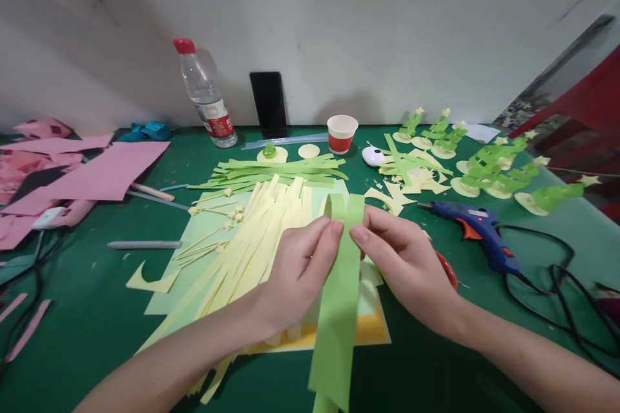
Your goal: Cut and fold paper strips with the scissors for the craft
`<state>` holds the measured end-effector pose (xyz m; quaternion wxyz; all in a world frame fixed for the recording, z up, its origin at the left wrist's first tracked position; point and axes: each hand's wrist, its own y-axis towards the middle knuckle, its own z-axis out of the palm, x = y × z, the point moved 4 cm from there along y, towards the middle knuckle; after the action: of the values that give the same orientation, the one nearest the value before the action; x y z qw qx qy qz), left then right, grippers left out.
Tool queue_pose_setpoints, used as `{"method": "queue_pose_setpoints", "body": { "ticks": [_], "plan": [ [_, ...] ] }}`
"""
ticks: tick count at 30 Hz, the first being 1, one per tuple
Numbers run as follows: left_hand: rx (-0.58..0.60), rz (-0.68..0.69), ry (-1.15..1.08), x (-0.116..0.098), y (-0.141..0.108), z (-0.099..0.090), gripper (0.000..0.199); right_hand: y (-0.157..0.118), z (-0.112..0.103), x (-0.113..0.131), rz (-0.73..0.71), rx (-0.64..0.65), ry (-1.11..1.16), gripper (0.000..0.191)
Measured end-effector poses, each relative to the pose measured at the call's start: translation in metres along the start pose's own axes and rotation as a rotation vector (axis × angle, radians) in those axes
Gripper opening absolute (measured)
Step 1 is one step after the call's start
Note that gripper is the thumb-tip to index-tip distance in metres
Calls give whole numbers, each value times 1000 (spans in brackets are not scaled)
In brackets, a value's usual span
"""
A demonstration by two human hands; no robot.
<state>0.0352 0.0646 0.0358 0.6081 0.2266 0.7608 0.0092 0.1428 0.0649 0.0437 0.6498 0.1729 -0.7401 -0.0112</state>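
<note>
A wide light green paper strip point(336, 322) hangs down in front of me, folded over at its upper end. My left hand point(303, 264) pinches its left edge between thumb and fingers. Opposite it, my right hand point(409, 261) pinches the right edge near the fold. Under and behind my hands lie many pale yellow paper strips point(247, 242) on light green sheets point(167, 284). Narrow green strips point(276, 171) are piled just beyond them. Part of a red handle point(446, 270) shows behind my right hand.
A blue glue gun point(477, 229) with a black cable lies right. Star-topped green spirals point(504, 164) stand behind it. Along the wall are a bottle point(210, 103), a phone point(269, 104) and a paper cup point(341, 134). Pink paper point(106, 171) lies left, near a grey pen point(144, 244).
</note>
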Motion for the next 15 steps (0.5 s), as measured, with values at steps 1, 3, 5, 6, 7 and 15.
{"method": "queue_pose_setpoints", "body": {
  "ticks": [1,3,5,6,7,15],
  "plan": [
    [-1,-1,5,0,0,0,34,0,1,-1,0,3,-10,26],
    [-7,-13,9,1,-1,0,34,-2,2,-2,5,-17,-2,26],
    [-25,-10,24,2,-1,-1,34,-3,3,-4,16,-43,36,25],
    [-39,-5,34,2,0,-1,34,-4,4,-5,20,-50,60,25],
    [-53,-1,44,3,0,-2,34,-4,4,-5,22,-47,84,24],
    [-99,101,73,-3,7,-7,32,0,2,-1,110,68,-41,25]
  ]
}}
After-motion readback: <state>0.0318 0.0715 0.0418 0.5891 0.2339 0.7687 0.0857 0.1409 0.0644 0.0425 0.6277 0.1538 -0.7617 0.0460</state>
